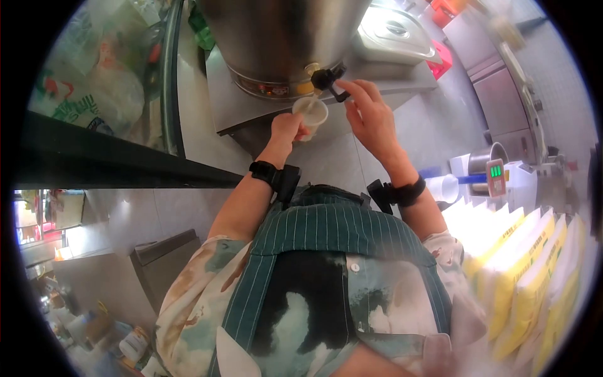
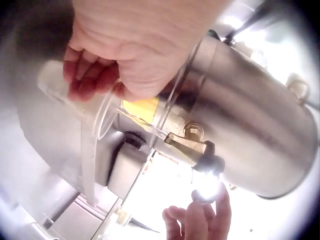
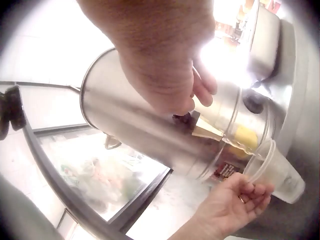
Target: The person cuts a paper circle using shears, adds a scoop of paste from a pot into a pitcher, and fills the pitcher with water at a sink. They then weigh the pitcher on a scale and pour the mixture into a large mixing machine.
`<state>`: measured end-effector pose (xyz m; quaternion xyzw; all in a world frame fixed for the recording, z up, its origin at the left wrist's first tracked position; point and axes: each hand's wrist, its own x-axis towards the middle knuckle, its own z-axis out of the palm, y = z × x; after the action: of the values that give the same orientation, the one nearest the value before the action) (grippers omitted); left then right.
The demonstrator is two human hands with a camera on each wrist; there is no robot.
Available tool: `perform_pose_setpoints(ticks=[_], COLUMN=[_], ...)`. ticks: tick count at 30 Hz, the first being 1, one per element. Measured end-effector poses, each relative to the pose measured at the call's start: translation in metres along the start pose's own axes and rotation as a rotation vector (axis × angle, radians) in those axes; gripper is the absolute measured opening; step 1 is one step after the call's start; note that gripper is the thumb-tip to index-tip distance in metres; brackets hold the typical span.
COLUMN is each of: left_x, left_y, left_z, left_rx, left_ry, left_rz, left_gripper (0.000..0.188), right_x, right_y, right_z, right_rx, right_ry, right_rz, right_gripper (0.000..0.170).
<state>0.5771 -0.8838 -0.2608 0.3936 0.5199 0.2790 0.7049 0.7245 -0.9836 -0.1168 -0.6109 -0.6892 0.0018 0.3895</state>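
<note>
My left hand (image 1: 287, 131) grips a translucent plastic cup (image 3: 286, 181), with its fingers curled round the side just below the rim. Above the cup's mouth is the brass spout of a tap (image 2: 186, 150) fitted low on a big stainless steel drum (image 1: 282, 38). A thin stream of liquid runs from the spout into the tilted cup. My right hand (image 1: 374, 122) holds the tap's black handle (image 1: 325, 79) between thumb and fingers. In the right wrist view that hand hides most of the handle.
The drum stands on a steel counter (image 1: 402, 88), beside a lidded steel container (image 1: 396, 38). To the left is a dark-framed glass case (image 1: 169, 81) with plastic bags inside. Yellow-and-white packs (image 1: 521, 276) stand at the lower right, near a scale with a green display (image 1: 496, 173).
</note>
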Motion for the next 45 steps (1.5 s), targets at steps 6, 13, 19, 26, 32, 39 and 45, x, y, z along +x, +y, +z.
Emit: perform_pose_setpoints(ticks=[6,13,19,26,32,39,45], left_x=[0.002,-0.001,0.004,0.007,0.011,0.009,0.006], left_y=[-0.001,-0.003,-0.006,-0.009,-0.012,-0.013,-0.016], left_z=[-0.002,-0.002,-0.002,0.0,-0.004,-0.004,-0.002], left_rx=[0.074,0.031,0.018,0.019,0.062,0.05,-0.033], left_ry=[-0.04,-0.018,-0.019,-0.034,-0.087,-0.114,-0.117], left_rz=[-0.014,-0.001,-0.006,-0.024,-0.041,-0.03,0.03], left_gripper=[0.022,0.02,0.02,0.018,0.019,0.017,0.016], right_x=[0.001,0.0,0.002,0.002,0.003,0.005,0.01], right_y=[-0.003,0.0,-0.001,0.001,-0.004,-0.007,-0.009], right_z=[0.0,0.004,0.005,0.006,0.003,0.001,0.0], right_rx=[-0.007,-0.052,-0.08,-0.128,-0.146,-0.157,-0.175], right_ry=[-0.012,0.024,0.022,0.05,-0.01,-0.011,-0.011], right_rz=[0.027,-0.014,0.009,-0.021,0.025,0.023,-0.007], right_gripper=[0.033,0.025,0.023,0.021,0.022,0.023,0.019])
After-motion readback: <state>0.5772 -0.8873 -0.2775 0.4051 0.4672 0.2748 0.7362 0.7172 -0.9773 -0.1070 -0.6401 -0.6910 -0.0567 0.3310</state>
